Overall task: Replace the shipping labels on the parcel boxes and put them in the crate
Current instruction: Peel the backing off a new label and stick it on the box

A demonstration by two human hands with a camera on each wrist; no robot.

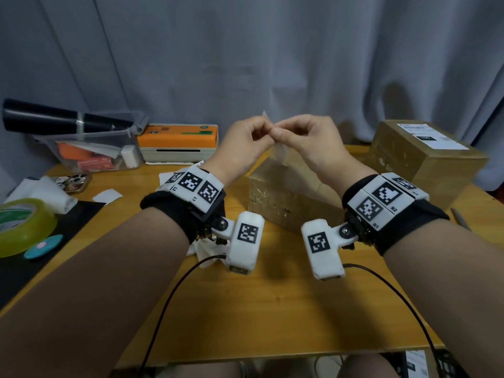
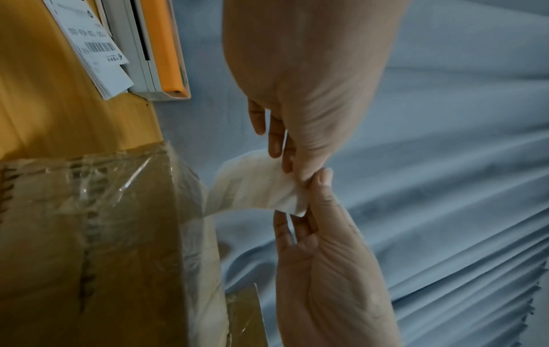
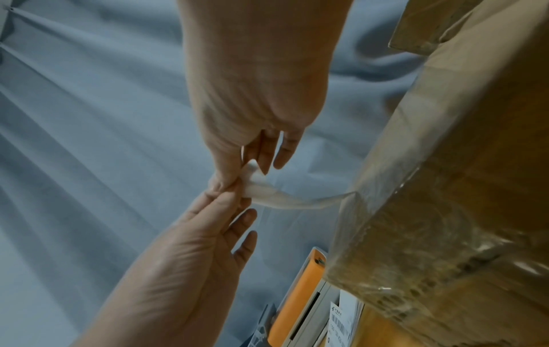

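Both hands are raised over a tape-wrapped cardboard parcel box (image 1: 286, 197) in the middle of the wooden table (image 1: 272, 309). My left hand (image 1: 261, 135) and right hand (image 1: 281, 132) meet fingertip to fingertip and pinch a thin white label (image 1: 281, 155). In the left wrist view the label (image 2: 252, 187) runs from the box (image 2: 89, 234) up to my left hand (image 2: 297, 164). The right wrist view has the label (image 3: 267, 194) stretched between my right hand (image 3: 234, 183) and the box (image 3: 460, 187). A second box (image 1: 425, 159) at the right carries a label (image 1: 433, 135).
An orange and white label printer (image 1: 177, 143) stands at the back left, with loose printed labels (image 2: 98, 54) in front of it. Further left are a clear plastic bin (image 1: 90, 148), a phone (image 1: 72, 182) and a roll of tape (image 1: 21, 227). A pen (image 1: 461, 219) lies at the right.
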